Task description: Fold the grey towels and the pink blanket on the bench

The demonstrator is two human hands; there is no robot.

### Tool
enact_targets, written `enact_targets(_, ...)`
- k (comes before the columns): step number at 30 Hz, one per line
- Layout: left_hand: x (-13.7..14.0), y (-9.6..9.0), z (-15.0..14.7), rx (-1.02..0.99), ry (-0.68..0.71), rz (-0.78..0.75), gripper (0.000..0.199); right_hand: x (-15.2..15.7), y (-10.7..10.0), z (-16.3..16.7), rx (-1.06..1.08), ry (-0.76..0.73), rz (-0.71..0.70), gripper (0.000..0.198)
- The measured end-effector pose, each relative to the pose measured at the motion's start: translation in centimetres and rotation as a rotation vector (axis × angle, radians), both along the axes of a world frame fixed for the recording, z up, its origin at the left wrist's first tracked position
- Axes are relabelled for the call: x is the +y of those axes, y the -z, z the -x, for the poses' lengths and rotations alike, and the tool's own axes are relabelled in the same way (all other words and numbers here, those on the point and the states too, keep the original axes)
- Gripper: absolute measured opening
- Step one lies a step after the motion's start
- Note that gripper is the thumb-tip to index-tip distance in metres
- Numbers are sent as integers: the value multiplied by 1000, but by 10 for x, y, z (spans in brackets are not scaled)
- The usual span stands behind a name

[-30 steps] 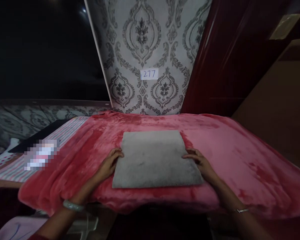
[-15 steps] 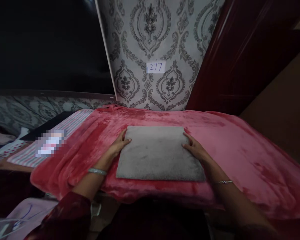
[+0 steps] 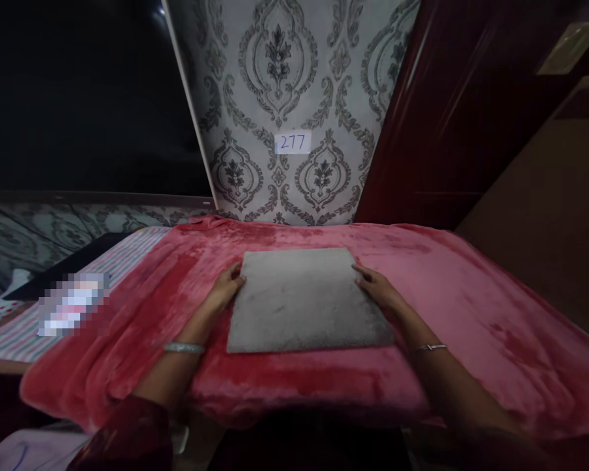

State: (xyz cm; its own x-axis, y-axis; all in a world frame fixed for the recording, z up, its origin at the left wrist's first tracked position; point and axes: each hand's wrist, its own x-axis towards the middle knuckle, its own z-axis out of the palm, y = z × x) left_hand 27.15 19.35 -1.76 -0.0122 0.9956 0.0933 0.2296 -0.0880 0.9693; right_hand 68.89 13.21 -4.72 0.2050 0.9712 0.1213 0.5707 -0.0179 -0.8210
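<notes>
A flat, rectangular grey plush mat (image 3: pixel 307 301) with a soft pile is above or on a red and pink plush blanket (image 3: pixel 432 281); whether it touches the blanket I cannot tell. Its far edge is narrower in view, and its near right corner sits slightly higher than the left. My left hand (image 3: pixel 227 288) grips the left edge near the far corner, thumb at the border. On the opposite side, my right hand (image 3: pixel 379 289) grips the right edge at about the same height, its thumb and forefinger at the border. The fingers under the mat are hidden.
A large dark screen (image 3: pixel 78 98) stands at the back left. Patterned wallpaper carries a paper label (image 3: pixel 292 142) reading 277. Dark red glossy panelling (image 3: pixel 451 118) rises at the right. On the left lie a striped cloth (image 3: pixel 127 255) and a pixelated patch.
The grey mat has shifted away from the blanket's near edge, held between both hands. My left thumb has slid outward to the mat's border. The camera view has turned slightly.
</notes>
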Motion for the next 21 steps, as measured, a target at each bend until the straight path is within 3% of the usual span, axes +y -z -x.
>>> enact_targets(3,6,-14,-20,434,1,-213,65,10,-17,12,-358,25,-103,60)
enact_targets(6,3,-29,-61,782,183,-333,67,20,-36,46,-620,-20,-173,57)
enact_targets(10,-8,-19,-100,1121,290,-323,71,21,-32,92,-799,-116,-17,56)
enact_targets(15,-13,6,-100,1257,285,-300,70,15,-15,102,-857,-161,68,58)
enact_targets(21,-11,-3,-91,1288,235,-242,75,16,-17,99,-852,-159,73,58)
